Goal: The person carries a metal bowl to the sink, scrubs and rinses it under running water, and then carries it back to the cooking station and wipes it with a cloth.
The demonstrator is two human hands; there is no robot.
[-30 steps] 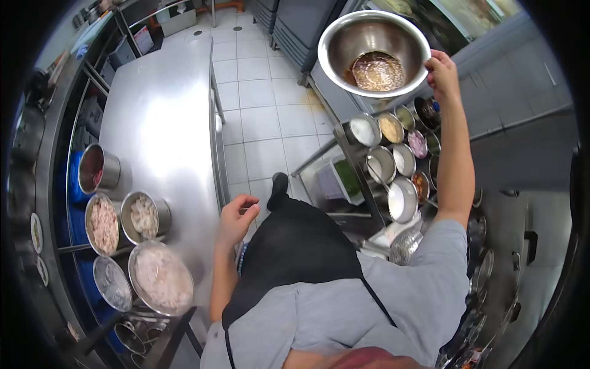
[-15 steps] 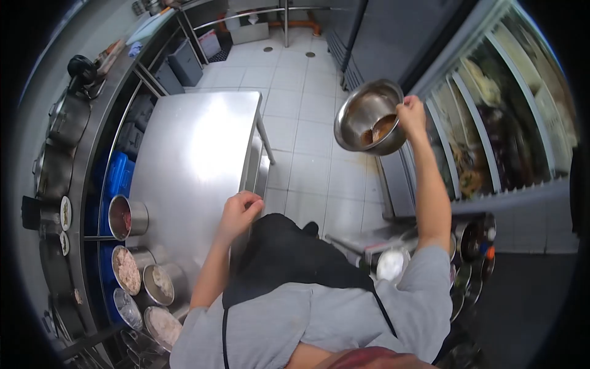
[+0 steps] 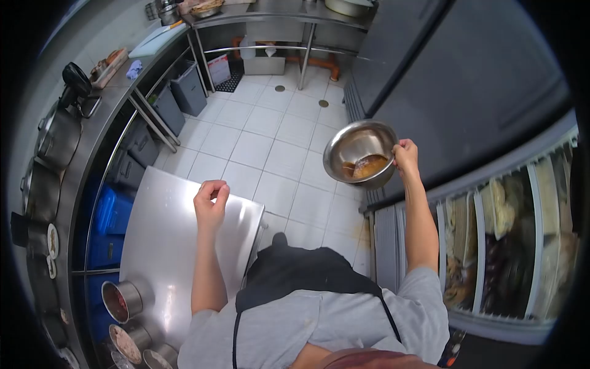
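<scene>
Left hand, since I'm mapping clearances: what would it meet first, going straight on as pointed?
The left hand looks clear over table and floor; the far counter may come first, though depth is unclear.

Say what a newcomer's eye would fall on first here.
The steel bowl holding brown liquid probably comes first, right of centre, its rim in the right grip. The shiny metal table follows at lower left, partly hidden by the loosely curled left grip, then the food-filled compartments at lower right.
</scene>
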